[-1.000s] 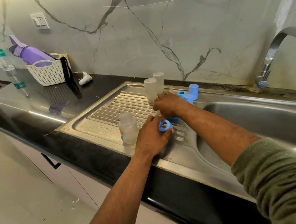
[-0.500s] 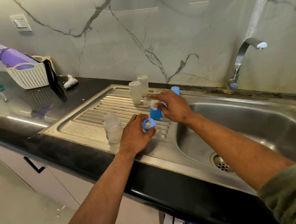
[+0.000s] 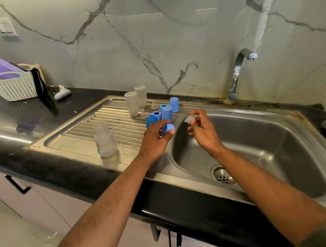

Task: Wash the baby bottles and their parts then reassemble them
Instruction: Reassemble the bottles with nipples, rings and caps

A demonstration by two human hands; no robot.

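The left hand (image 3: 155, 137) grips a blue collar ring (image 3: 168, 128) at the sink (image 3: 272, 136) edge; the right hand (image 3: 201, 129) pinches a clear teat (image 3: 190, 119) over the basin. On the drainboard (image 3: 80, 139) one bottle (image 3: 105, 141) stands near, two bottles (image 3: 135, 102) far, beside blue caps (image 3: 167, 112).

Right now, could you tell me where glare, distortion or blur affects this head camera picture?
Head view: glare streaks the black countertop at left and the sink basin; wide-angle distortion bows the counter edge; the clear nipple pinched in the right hand is slightly blurred, while the blue collar ring in the left hand stays fairly sharp.
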